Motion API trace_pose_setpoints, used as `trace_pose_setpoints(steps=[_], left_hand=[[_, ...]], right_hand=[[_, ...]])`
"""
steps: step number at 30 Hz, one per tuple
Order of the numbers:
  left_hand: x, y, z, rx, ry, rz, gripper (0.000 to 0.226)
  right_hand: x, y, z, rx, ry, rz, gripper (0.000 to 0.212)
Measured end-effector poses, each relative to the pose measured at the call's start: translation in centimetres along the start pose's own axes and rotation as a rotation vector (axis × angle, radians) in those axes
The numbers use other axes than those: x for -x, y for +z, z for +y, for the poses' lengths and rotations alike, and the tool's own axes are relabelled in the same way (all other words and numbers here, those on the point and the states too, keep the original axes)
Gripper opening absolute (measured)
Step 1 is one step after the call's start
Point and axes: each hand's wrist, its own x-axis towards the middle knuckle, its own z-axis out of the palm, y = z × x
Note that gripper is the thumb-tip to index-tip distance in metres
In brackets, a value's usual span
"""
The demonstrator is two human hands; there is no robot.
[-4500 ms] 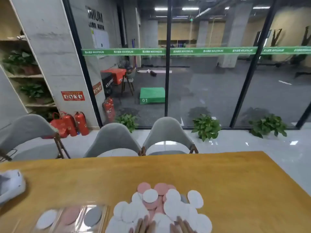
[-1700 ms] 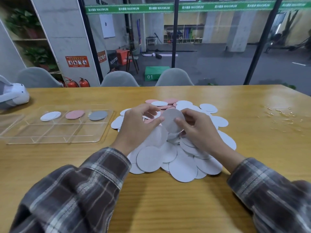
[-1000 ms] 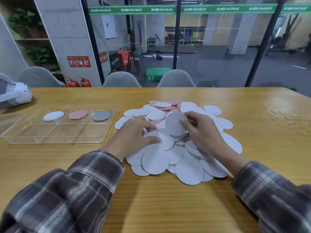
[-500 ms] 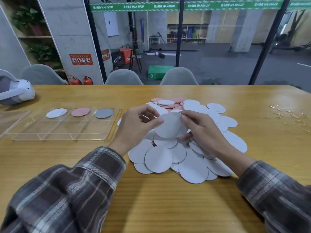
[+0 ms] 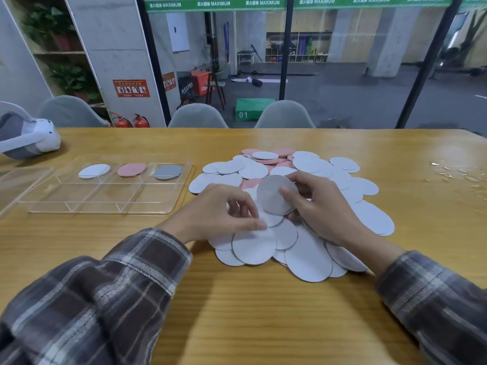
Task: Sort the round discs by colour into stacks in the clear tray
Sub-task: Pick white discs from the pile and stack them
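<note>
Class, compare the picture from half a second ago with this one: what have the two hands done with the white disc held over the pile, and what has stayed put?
The left grip let go of the held white disc and dropped to the pile, fingertips on a disc there. The right grip now holds the disc alone. The clear tray and its three discs have not changed.

One clear tray (image 5: 105,198) at left holds three discs: one white disc (image 5: 94,171), one pink disc (image 5: 131,169), one grey disc (image 5: 167,172). The right hand (image 5: 321,206) holds one pale disc (image 5: 272,196).
</note>
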Motion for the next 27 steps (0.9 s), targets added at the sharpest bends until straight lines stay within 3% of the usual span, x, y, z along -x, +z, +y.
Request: trace_pose_setpoints(steps=[4,10,14,19,23,27], left_hand=[[0.5,-0.3,-0.1,-0.044,-0.005,-0.085,0.034],[0.3,-0.2,0.2,0.048,-0.021,-0.082,0.025],[-0.2,-0.4,0.1,0.196,-0.044,0.019,0.013],[-0.5,0.2,0.0,0.356,-0.099,0.233,0.018],[-0.8,1.1,-0.2,0.400,-0.138,0.298,0.022],[-0.7,1.6,0.2,0.445,-0.157,0.330,0.026]], right_hand=[[-0.1,0.0,0.2,-0.009,0.014,-0.003,0.011],[0.0,-0.1,0.3,-0.041,0.037,-0.030,0.011],[0.1,0.0,0.2,-0.095,0.046,-0.033,0.012],[0.2,0.1,0.1,-0.165,0.056,-0.059,0.018],[0.2,0.3,0.1,-0.189,0.057,-0.108,0.023],[0.4,0.3,-0.1,-0.127,-0.008,-0.113,0.015]])
